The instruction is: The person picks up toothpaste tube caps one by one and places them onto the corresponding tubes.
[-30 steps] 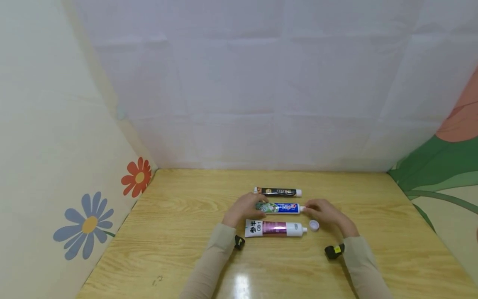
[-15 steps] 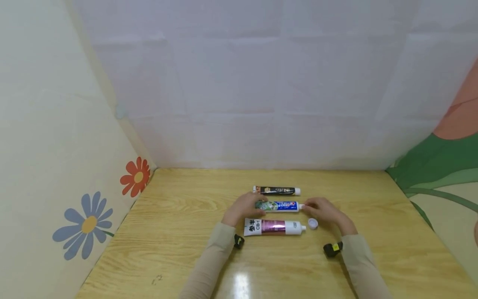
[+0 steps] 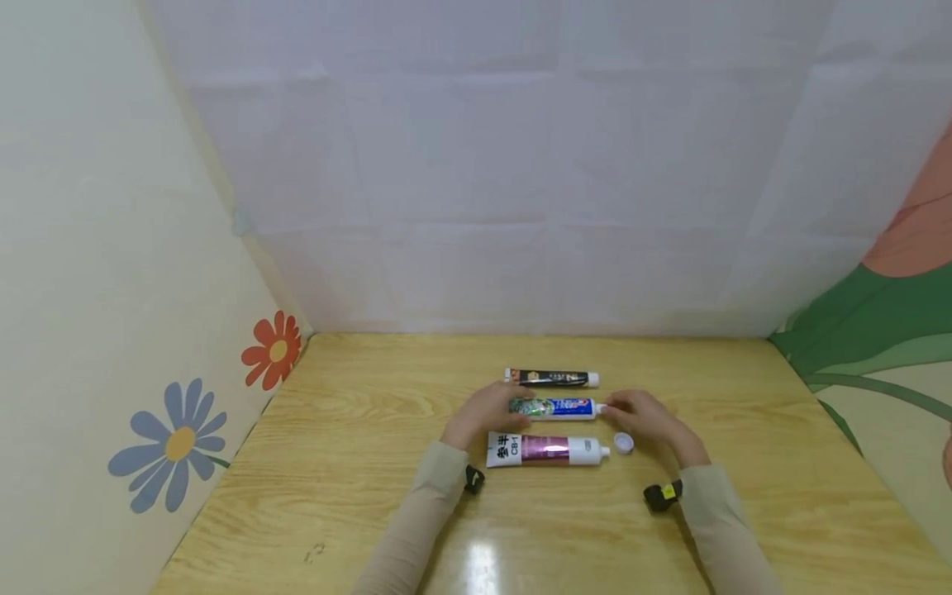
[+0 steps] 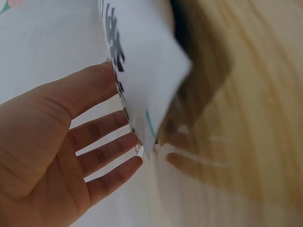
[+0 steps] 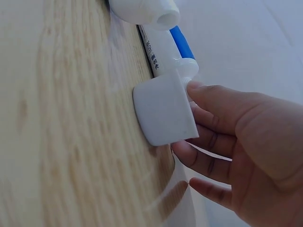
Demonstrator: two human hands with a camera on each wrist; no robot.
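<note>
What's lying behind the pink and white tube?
Behind it lie a blue tube, then a black tube. The left hand covers the blue tube's left end and the right hand its tip, so those can't be seen.

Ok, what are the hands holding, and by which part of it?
The blue toothpaste tube: the left hand grips its green-printed end; the right hand pinches its white tip, the contact partly hidden.

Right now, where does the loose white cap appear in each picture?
Head: the loose white cap lies right of centre, below mid-height.
Left wrist: not in it.
Right wrist: large, near the middle.
Shared landmark: the pink-and-white tube, with its flat end in the left wrist view and its open nozzle in the right.
</note>
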